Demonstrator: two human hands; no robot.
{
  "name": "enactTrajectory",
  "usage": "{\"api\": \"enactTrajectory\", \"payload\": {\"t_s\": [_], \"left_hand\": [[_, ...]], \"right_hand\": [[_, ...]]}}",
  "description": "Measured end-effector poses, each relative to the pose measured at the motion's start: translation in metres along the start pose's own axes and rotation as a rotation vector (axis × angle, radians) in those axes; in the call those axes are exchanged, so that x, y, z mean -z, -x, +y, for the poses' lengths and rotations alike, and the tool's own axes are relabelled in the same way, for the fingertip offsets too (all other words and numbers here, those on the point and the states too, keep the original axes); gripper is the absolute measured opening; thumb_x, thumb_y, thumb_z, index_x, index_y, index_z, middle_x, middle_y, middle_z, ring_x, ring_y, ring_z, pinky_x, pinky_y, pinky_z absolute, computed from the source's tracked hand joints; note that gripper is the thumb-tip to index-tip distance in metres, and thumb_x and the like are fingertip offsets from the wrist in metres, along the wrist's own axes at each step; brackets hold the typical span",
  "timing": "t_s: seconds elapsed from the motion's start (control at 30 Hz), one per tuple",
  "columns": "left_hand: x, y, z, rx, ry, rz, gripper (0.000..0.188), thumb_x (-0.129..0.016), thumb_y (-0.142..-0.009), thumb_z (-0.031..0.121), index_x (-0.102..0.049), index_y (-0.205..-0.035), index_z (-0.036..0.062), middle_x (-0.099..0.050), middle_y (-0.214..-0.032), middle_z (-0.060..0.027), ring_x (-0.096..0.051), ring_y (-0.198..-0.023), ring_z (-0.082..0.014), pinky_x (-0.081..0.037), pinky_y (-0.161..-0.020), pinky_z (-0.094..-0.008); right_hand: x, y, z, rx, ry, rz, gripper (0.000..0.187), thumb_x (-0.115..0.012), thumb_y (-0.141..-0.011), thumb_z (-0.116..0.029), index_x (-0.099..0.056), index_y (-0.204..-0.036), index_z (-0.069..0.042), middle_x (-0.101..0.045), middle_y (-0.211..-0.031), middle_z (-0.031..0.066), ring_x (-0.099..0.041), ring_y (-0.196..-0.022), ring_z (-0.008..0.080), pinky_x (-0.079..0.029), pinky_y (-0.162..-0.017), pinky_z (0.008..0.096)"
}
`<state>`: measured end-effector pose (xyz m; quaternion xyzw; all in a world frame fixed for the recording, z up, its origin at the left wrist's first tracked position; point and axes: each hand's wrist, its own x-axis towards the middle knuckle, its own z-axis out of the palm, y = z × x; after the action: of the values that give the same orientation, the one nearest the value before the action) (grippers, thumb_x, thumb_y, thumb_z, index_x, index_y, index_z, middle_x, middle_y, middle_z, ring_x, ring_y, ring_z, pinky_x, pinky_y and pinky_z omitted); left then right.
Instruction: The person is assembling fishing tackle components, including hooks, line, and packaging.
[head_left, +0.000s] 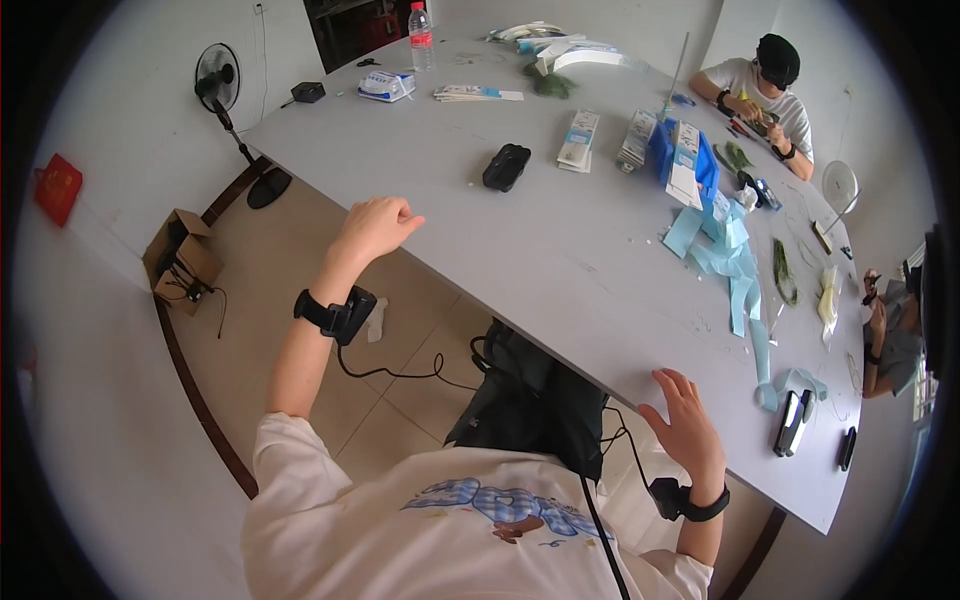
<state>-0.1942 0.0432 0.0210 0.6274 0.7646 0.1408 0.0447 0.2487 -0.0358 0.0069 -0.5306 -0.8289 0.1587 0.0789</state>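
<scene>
My left hand (378, 228) is at the near left edge of the grey table (400, 140), its fingers curled in and nothing seen in them. Its palm side is hidden. At the near edge on the right, my right hand (685, 418) has its fingers stretched out and holds nothing. A black tray-like case (506, 167) lies beyond my left hand. To the right of my right hand sits a black-and-silver stapler-like tool (793, 423), close to the end of a crumpled light-blue ribbon (738, 285).
Stacks of printed cards (578, 140) and a blue bin (705, 170) stand mid-table. A water bottle (421, 38) and tissue pack (386, 86) are at the back left. Green string (784, 270) lies rightward. A co-worker (770, 100) sits across; another person (895, 325) is at right.
</scene>
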Motion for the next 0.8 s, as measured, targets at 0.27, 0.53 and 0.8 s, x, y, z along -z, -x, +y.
{"api": "enactTrajectory", "payload": {"t_s": [0.27, 0.53, 0.8], "left_hand": [[0.037, 0.0, -0.15, 0.251, -0.099, 0.003, 0.041, -0.058, -0.082, 0.038, -0.064, -0.091, -0.0016, -0.065, -0.087, -0.0168, -0.062, -0.084, -0.0273, -0.047, -0.074, -0.034], [0.027, 0.034, -0.176, 0.234, -0.036, -0.106, 0.046, -0.056, -0.083, 0.042, -0.063, -0.092, -0.0026, -0.064, -0.086, -0.0156, -0.061, -0.08, -0.0252, -0.047, -0.07, -0.0334], [0.006, 0.053, -0.165, 0.291, 0.114, -0.248, 0.045, -0.055, -0.084, 0.042, -0.061, -0.095, -0.0018, -0.062, -0.084, -0.0097, -0.056, -0.076, -0.0179, -0.045, -0.069, -0.0296]], "right_hand": [[-0.021, -0.019, -0.057, 0.228, -0.449, -0.131, 0.021, -0.058, -0.081, -0.007, -0.055, -0.102, -0.001, -0.057, -0.102, 0.0147, -0.054, -0.095, 0.0324, -0.045, -0.079, 0.0366], [-0.124, -0.038, -0.024, 0.326, -0.145, -0.386, 0.053, -0.061, -0.082, -0.018, -0.037, -0.126, 0.001, -0.047, -0.121, 0.0199, -0.048, -0.108, 0.0352, -0.042, -0.088, 0.0369], [-0.159, -0.052, -0.017, 0.125, -0.462, -0.292, 0.054, -0.068, -0.077, -0.022, -0.043, -0.119, 0.002, -0.052, -0.114, 0.022, -0.051, -0.105, 0.0361, -0.044, -0.085, 0.039]]}}
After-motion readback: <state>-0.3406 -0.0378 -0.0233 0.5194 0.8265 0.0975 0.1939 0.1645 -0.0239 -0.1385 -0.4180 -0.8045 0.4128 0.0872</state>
